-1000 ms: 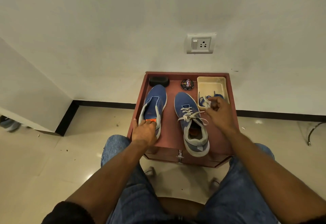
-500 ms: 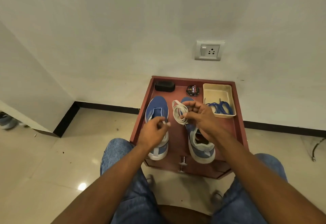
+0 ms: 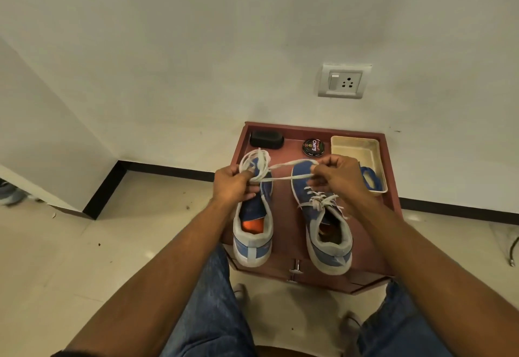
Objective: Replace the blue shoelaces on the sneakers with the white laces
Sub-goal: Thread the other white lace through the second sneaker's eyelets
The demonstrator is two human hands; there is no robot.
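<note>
Two blue sneakers stand side by side on a small red-brown table [image 3: 286, 233]. The left sneaker [image 3: 254, 233] has no lace in it. The right sneaker [image 3: 325, 224] is laced in white. A loose white lace [image 3: 283, 172] is stretched between my hands above the shoes. My left hand [image 3: 233, 185] grips its coiled loops over the left sneaker's toe. My right hand [image 3: 339, 177] pinches the other end over the right sneaker's toe. The blue laces [image 3: 370, 178] lie in a cream tray [image 3: 355, 146] at the table's back right.
A black brush [image 3: 266, 139] and a round polish tin [image 3: 313, 147] sit along the table's back edge. A wall with a socket [image 3: 344, 81] rises right behind the table. A drawer handle [image 3: 295, 269] sticks out at the front. My knees flank the table's front.
My right hand has brought the white lace from the tray over the shoes. My left hand left the left sneaker's heel and took the coil. Both hands have pulled it apart sideways.
</note>
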